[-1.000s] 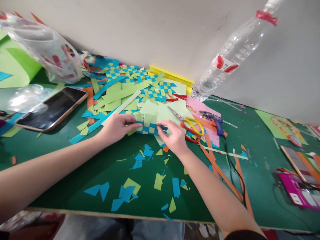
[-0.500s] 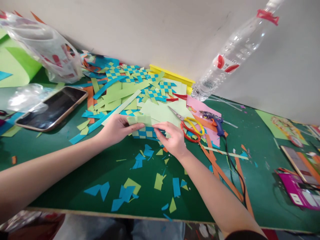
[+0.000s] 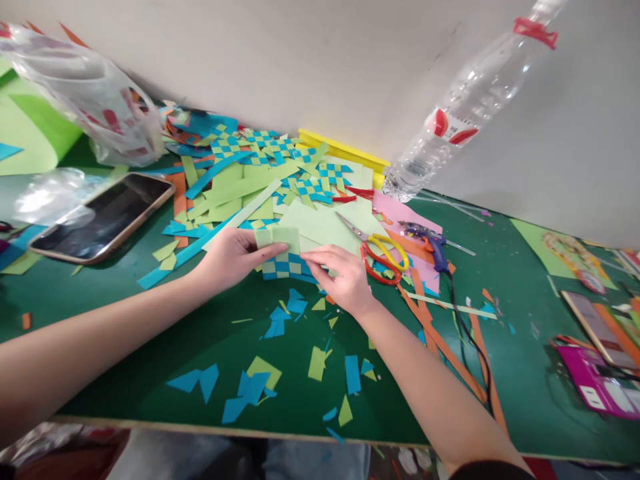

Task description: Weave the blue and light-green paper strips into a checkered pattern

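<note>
My left hand (image 3: 233, 260) pinches a folded piece of pale green paper (image 3: 285, 238) between thumb and fingers, with crease lines showing across it. At the paper's lower right corner are the closed thumb and fingertips of my right hand (image 3: 343, 277). Just below and behind the paper is a woven blue-and-green checkered paper piece (image 3: 283, 268), partly covered by the paper and my fingers. Scissors (image 3: 383, 257) with red and yellow handles lie to the right of my right hand, their blades slightly apart.
Woven pieces and strips (image 3: 250, 180) are heaped at the back. A phone (image 3: 105, 217) and a bagged cup (image 3: 110, 100) stand left. A glue gun (image 3: 435, 247) with a cord, and a plastic bottle (image 3: 450, 127), are right. Paper scraps (image 3: 250, 393) litter the front.
The pale green paper has tilted, so more of its face shows, and its right end has moved left. My right fingertips have shifted slightly left and down.
</note>
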### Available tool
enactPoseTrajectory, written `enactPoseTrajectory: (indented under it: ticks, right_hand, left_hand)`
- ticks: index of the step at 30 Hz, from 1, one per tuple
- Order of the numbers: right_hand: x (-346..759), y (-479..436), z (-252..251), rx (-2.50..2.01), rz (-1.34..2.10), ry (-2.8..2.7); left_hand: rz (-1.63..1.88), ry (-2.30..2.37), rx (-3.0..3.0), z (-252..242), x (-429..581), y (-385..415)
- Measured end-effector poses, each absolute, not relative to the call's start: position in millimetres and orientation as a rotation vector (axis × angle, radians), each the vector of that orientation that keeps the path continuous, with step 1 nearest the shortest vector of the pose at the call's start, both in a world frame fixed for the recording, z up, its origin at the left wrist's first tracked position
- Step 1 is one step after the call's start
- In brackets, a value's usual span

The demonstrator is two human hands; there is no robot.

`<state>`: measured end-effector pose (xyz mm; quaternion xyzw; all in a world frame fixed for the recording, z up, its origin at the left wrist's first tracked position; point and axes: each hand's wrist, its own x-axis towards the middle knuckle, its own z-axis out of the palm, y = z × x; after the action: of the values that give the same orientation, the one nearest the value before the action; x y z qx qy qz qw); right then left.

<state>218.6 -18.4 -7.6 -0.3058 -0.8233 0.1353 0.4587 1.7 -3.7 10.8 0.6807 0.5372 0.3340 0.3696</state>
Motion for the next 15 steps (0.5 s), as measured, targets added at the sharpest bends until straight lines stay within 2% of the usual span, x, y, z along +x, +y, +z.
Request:
enactPoseTrajectory:
  ticks: [15]
  right_hand:
    - [219.8, -18.3, -8.9, -0.798, 0.415, -2.046]
  left_hand:
    - [0.782, 1.442, 1.801, 12.8, 2.9, -2.0]
